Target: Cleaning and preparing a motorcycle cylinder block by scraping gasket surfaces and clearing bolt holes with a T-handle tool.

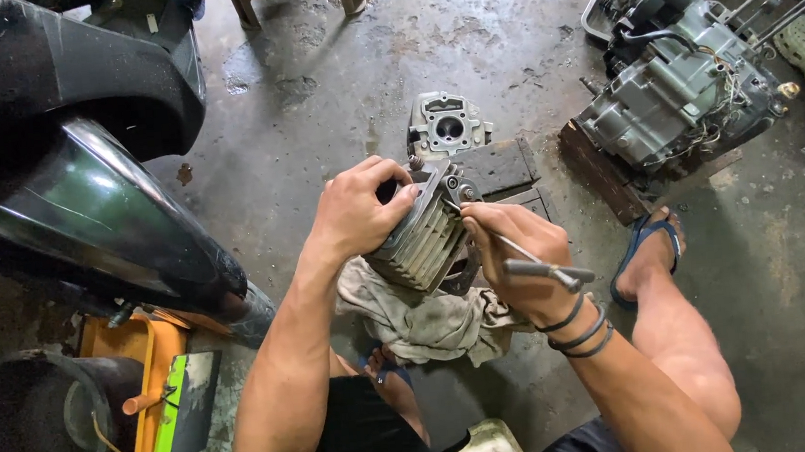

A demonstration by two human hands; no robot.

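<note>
over a grimy rag [423, 319], left hand [359, 210] clamps the finned engine cylinder [422, 239] while right hand [513, 256] pinches a slim t-handle tool [537, 262], best kept square.

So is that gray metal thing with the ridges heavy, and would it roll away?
The finned cylinder is probably heavy: it looks like thick metal, and the left hand grips it firmly. Its round body might roll, though the rag below should stop it.

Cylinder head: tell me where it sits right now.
The cylinder head sits on the concrete floor at centre of the head view, just beyond the finned cylinder held in the left hand.
</note>
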